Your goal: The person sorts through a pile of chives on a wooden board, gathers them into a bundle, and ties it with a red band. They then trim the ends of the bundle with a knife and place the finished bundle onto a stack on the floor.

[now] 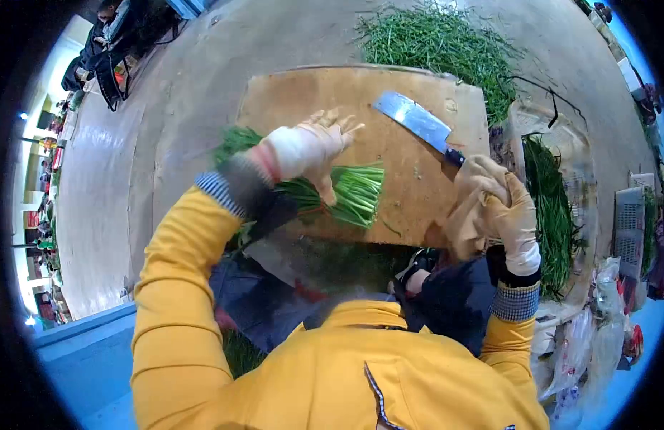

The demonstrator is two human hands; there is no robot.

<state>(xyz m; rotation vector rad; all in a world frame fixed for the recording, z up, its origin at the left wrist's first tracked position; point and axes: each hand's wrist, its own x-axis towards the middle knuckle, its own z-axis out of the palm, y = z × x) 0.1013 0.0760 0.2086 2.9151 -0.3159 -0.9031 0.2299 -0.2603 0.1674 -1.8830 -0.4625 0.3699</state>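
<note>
My left hand (pixel 325 140), in a pale glove, is open with its fingers spread, over a bundle of chives (pixel 357 193). The cut pale ends of the bundle point right on the wooden board (pixel 418 211); its leafy end is partly hidden under my forearm. A cleaver (pixel 414 120) lies across the right side of the board, its dark handle toward me. My right hand (pixel 507 211), also gloved, is closed on a beige cloth (pixel 469 208) at the board's right edge, right by the end of the handle.
A big heap of loose green stalks (pixel 432 43) lies on the floor beyond the board. At the right stands a crate (pixel 586 158) with more long greens (pixel 547 215). Plastic bags (pixel 597 344) hang at the lower right. A seated person (pixel 117 36) is at the far left.
</note>
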